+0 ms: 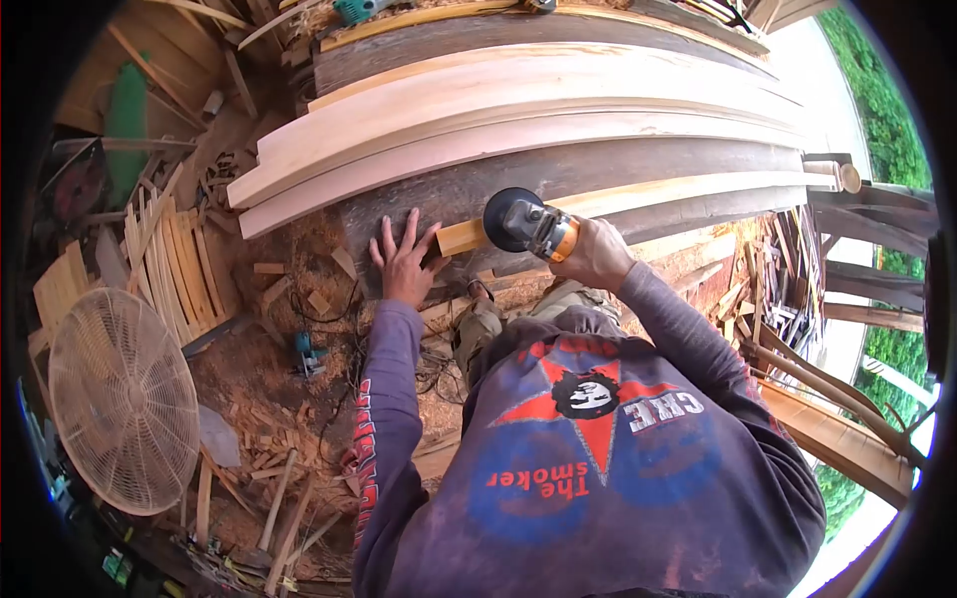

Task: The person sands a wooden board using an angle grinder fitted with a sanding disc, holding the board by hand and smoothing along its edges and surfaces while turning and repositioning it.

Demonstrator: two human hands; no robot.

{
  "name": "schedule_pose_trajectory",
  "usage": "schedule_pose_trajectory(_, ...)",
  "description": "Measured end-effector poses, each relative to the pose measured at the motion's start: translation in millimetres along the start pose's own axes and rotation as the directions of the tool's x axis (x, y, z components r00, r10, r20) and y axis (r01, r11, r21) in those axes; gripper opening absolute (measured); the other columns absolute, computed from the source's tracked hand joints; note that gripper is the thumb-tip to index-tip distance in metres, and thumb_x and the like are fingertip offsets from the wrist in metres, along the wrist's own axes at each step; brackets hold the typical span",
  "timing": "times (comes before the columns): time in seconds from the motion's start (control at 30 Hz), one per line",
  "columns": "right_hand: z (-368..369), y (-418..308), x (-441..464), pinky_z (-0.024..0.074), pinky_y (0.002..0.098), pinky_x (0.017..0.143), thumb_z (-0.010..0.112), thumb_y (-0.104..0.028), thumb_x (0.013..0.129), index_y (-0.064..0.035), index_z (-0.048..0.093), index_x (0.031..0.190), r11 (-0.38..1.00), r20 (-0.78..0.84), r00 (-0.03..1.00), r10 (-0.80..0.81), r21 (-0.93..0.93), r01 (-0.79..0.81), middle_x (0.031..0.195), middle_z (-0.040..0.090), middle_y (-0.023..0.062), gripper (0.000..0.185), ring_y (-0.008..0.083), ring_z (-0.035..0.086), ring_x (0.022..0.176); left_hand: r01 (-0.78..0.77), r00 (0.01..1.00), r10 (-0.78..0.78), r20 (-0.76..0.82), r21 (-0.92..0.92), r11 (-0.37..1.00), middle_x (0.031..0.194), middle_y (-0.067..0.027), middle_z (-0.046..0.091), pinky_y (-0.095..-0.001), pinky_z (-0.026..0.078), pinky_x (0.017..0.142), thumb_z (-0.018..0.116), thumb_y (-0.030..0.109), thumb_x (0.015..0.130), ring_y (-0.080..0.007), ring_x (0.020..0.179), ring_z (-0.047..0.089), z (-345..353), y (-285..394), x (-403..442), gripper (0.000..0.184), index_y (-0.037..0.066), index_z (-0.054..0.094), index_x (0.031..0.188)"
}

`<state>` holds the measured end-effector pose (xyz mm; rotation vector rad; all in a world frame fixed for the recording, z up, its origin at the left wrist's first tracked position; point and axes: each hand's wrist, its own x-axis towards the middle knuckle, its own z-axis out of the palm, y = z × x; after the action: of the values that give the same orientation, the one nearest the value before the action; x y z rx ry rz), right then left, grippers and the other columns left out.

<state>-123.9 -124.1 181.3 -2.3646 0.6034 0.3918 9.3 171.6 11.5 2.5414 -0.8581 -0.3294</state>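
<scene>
My right hand [593,254] is wrapped round the body of an orange and grey angle grinder [543,231]. Its round black disc [506,219] is over a narrow wooden strip [648,194], near the strip's left end; whether the disc touches the wood I cannot tell. My left hand [404,264] rests with fingers spread on the dark workbench [384,207], right by that end, its thumb and index finger close to or against the strip. Wide pale boards [518,85] lie along the bench beyond the strip.
A large fan [124,401] stands at the left, near a stack of wooden slats [174,261]. Wood scraps and shavings cover the floor, where a teal power tool [309,354] lies. Another teal tool [354,10] is at the bench's far side. More offcuts [773,284] are piled at right.
</scene>
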Motion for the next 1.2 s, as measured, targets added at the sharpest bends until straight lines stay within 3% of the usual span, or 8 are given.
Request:
schedule_pose_trajectory(0.23,22,-45,9,0.0607,0.0453,0.072,0.086,-0.041,0.072,-0.0023,0.076,0.092,0.993,0.111,0.989,-0.095,-0.053,0.101,0.079,0.075,0.0215,0.045,0.0355,0.076,0.074,-0.105,0.994,0.104,0.041,0.029,0.994,0.174,0.0073,0.026,-0.0702,0.009,0.123,0.078,0.045,0.089,-0.0422,0.159,0.016,-5,-8,1,0.060,0.039,0.061,0.147)
schedule_pose_trajectory(0.37,24,-64,7,0.0620,0.0478,0.073,0.080,-0.037,0.076,-0.0031,0.076,0.093,0.987,0.185,0.982,-0.040,-0.146,0.068,0.082,0.075,0.0226,0.038,0.0379,0.077,0.078,-0.067,0.988,0.051,0.147,0.102,0.993,0.174,0.0052,0.027,-0.0691,0.007,0.125,0.079,0.039,0.089,-0.0430,0.160,0.016,-3,-10,4,0.058,0.037,0.063,0.145)
schedule_pose_trajectory(0.5,17,-58,-8,0.0615,0.0489,0.079,0.079,-0.035,0.076,-0.0033,0.074,0.095,0.994,0.164,0.987,-0.004,-0.104,0.022,0.087,0.075,0.0248,0.037,0.0414,0.076,0.083,-0.070,0.989,0.067,0.128,0.015,0.997,0.175,0.0047,0.026,-0.0689,0.006,0.125,0.075,0.035,0.094,-0.0429,0.161,0.013,-3,-5,1,0.053,0.037,0.062,0.145)
schedule_pose_trajectory(0.67,-12,1,-35,0.0606,0.0491,0.075,0.082,-0.029,0.072,-0.0040,0.072,0.099,0.998,0.042,0.997,0.057,-0.006,-0.057,0.085,0.075,0.0238,0.038,0.0405,0.075,0.081,-0.023,0.989,0.021,0.149,0.011,1.000,0.175,0.0044,0.025,-0.0687,0.004,0.124,0.064,0.035,0.102,-0.0430,0.161,0.012,-3,0,2,0.045,0.037,0.061,0.147)
schedule_pose_trajectory(0.73,-27,32,-46,0.0608,0.0489,0.079,0.079,-0.025,0.075,-0.0061,0.073,0.103,0.982,0.045,0.980,0.191,-0.012,-0.191,0.087,0.076,0.0228,0.035,0.0401,0.076,0.083,0.016,0.987,-0.017,0.158,0.010,1.000,0.176,0.0035,0.024,-0.0681,0.004,0.125,0.056,0.040,0.107,-0.0431,0.161,0.011,-1,-2,1,0.042,0.038,0.059,0.148)
schedule_pose_trajectory(0.87,-68,73,-66,0.0607,0.0461,0.077,0.081,-0.029,0.076,-0.0063,0.073,0.105,0.968,-0.122,0.960,0.250,0.064,-0.244,0.086,0.076,0.0223,0.038,0.0394,0.076,0.083,0.069,0.984,-0.061,0.164,-0.046,0.997,0.176,0.0019,0.023,-0.0670,0.000,0.125,0.044,0.044,0.111,-0.0424,0.162,0.008,0,2,-1,0.043,0.035,0.060,0.149)
schedule_pose_trajectory(1.0,-103,123,-75,0.0605,0.0443,0.075,0.081,-0.028,0.075,-0.0035,0.074,0.101,0.905,-0.250,0.870,0.425,0.096,-0.415,0.083,0.075,0.0219,0.036,0.0362,0.076,0.079,0.155,0.969,-0.114,0.218,-0.181,0.971,0.177,-0.0011,0.020,-0.0650,-0.006,0.125,0.046,0.037,0.106,-0.0407,0.163,0.003,-5,11,-2,0.049,0.031,0.057,0.153)
schedule_pose_trajectory(1.2,-156,220,-84,0.0615,0.0417,0.077,0.082,-0.028,0.072,0.0005,0.075,0.103,0.835,-0.342,0.762,0.550,0.197,-0.514,0.083,0.075,0.0216,0.042,0.0323,0.077,0.079,0.195,0.954,-0.104,0.281,-0.318,0.928,0.179,-0.0017,0.013,-0.0601,-0.011,0.125,0.035,0.051,0.101,-0.0379,0.164,-0.003,-16,23,4,0.066,0.024,0.050,0.160)
